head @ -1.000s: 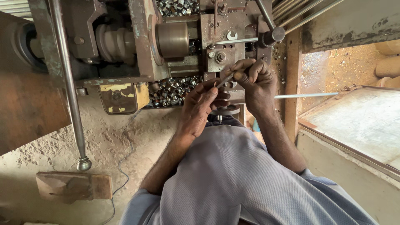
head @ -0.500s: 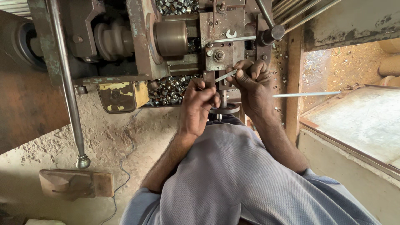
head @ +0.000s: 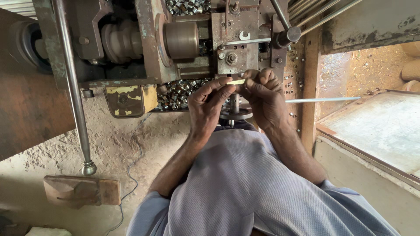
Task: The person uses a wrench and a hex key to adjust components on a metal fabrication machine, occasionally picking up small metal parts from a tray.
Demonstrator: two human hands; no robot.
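Both hands meet in front of an old metal lathe-like machine [head: 144, 48]. My left hand [head: 210, 105] and my right hand [head: 262, 98] pinch the two ends of a short pale yellowish rod [head: 236, 81], held level between the fingertips. Just beyond the rod is the machine's grey tool block [head: 232, 48] with a bolt and a small spanner-shaped piece. Under the hands a round hand wheel [head: 235, 114] on a short shaft shows. A heap of small shiny metal rings [head: 177, 94] lies in the machine's tray, left of my left hand.
A long steel lever [head: 72, 87] with a knob end hangs down at left. A thin bright rod [head: 323, 100] runs right toward a dusty flat bench [head: 376, 126]. A wooden block [head: 81, 191] and a thin wire lie on the sandy floor [head: 122, 148].
My hands have drawn slightly toward me, away from the tool block, and the pale rod now sits level between both sets of fingertips.
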